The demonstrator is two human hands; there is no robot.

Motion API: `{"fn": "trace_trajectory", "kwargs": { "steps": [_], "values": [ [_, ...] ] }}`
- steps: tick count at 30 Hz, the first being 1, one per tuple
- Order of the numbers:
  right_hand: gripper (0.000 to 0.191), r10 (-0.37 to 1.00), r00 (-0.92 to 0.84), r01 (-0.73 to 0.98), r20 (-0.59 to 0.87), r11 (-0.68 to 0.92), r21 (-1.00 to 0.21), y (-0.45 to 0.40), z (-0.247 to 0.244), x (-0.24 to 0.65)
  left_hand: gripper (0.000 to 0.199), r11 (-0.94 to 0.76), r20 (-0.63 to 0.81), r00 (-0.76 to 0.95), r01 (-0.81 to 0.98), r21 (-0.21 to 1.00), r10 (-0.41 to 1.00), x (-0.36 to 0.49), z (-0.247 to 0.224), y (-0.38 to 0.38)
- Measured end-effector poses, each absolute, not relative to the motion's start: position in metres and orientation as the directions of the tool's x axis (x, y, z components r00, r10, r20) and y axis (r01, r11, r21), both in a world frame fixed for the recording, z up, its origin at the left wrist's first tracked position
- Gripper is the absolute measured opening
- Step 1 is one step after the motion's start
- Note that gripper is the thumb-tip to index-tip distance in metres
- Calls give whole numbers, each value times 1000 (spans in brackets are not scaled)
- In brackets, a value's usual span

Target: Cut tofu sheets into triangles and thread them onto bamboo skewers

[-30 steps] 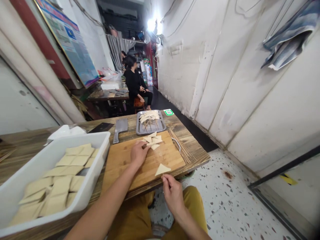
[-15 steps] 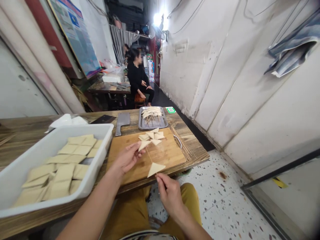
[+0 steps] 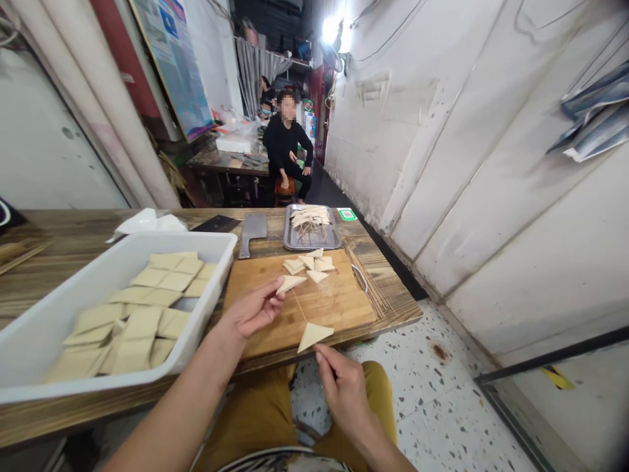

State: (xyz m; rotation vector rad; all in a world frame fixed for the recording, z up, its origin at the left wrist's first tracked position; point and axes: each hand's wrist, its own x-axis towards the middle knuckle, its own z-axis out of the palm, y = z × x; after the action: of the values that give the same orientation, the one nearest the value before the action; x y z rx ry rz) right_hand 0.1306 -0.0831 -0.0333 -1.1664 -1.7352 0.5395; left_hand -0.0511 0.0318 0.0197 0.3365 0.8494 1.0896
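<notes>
My left hand (image 3: 259,308) is closed on a pale tofu-skin triangle (image 3: 291,283), pinched between thumb and fingers above the wooden cutting board (image 3: 265,334). In my right hand (image 3: 344,383) is the lower end of a thin wooden skewer (image 3: 299,305), held between thumb and forefinger. A second triangle (image 3: 315,335) is threaded on that skewer just beyond my right fingertips. The skewer's far end reaches the triangle in my left hand; whether it pierces it I cannot tell. Several more triangles (image 3: 317,276) lie in a loose group at the back of the board.
A white tub (image 3: 227,252) at the left holds several pale squares. Behind the board lie a cleaver (image 3: 254,227) and a metal tray (image 3: 288,241) with filled skewers. Bare skewers (image 3: 376,295) lie along the right. A person (image 3: 289,144) sits beyond the table.
The view has shifted a little, so the table appears farther right. Both hands keep their holds. The seated person has turned to face this way.
</notes>
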Motion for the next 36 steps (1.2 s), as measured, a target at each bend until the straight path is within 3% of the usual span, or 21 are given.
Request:
{"fn": "trace_trajectory", "kwargs": {
  "steps": [8, 22, 36],
  "values": [
    [29, 884, -98, 467, 456, 446, -764, -83, -35, 129, 14, 448, -433, 188, -624, 641, 882, -49, 25, 28],
    [30, 894, -110, 479, 435, 431, -765, -86, -31, 127, 7, 321, -332, 63, -479, 817, 941, -41, 18, 25],
    [30, 858, -67, 515, 509, 466, -719, -84, -39, 123, 10, 373, -375, 88, -446, 813, 923, -34, 22, 20]
  ]
}}
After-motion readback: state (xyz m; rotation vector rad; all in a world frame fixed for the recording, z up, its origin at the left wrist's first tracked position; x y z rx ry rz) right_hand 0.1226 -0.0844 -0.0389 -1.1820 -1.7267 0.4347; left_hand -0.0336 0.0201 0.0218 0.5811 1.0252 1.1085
